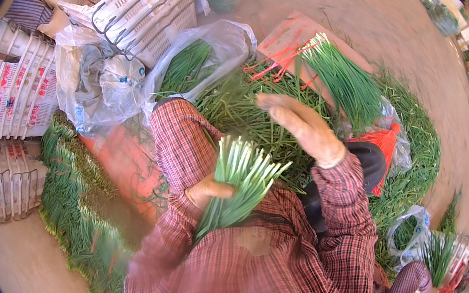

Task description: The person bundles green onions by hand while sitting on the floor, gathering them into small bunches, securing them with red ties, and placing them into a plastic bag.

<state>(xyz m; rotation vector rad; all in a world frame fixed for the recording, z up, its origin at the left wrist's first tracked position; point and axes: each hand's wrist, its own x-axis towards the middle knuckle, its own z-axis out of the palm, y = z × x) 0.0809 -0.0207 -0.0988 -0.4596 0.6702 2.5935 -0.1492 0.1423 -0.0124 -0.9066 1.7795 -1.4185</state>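
Note:
My left hand (210,192) grips a bunch of garlic chives (246,167), pale cut ends pointing up and away from me, green leaves trailing against my shirt. Raised to the right of it, my right hand (303,128) holds nothing; its fingers are straight, with the thumb side apart. Below that hand lies a heap of loose chive leaves (238,110). Beyond it, a second bundle of chives (343,78) rests on a pinkish board (326,32), where red ties (280,58) are scattered near its white ends.
Tied chive bundles (78,211) are stacked at my left beside a red sheet (127,174). White plastic crates (10,96) stand behind them. A clear bag (220,41) holds more chives. Red strands (386,148) hang by my right knee. Another person's sleeve (408,283) shows at lower right.

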